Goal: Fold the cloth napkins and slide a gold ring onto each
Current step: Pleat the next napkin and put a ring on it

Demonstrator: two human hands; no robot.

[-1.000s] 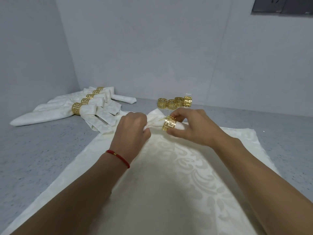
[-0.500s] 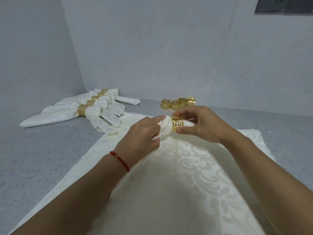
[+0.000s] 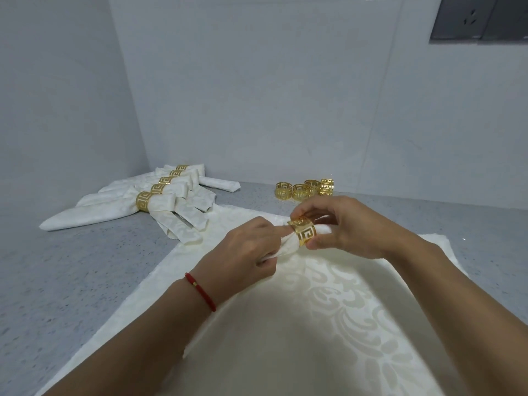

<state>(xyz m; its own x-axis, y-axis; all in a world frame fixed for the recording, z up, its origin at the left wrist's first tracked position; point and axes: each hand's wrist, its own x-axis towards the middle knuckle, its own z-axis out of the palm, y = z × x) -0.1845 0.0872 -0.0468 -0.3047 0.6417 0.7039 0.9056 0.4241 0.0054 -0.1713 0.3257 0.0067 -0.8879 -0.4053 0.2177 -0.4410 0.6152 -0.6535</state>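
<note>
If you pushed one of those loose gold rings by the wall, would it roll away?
Probably not: the loose gold rings seem to sit flat on the counter. Tipped onto its round side, one might roll. The cut-out pattern suggests they're light and would likely slide easily.

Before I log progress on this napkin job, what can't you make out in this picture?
- Head view: the napkin bunch inside the left hand is hidden by its fingers.
- The ring far side is covered by the right hand.
- Finished napkins overlap, so the count is unclear.
- The wall panel is cut off by the frame edge.
</note>
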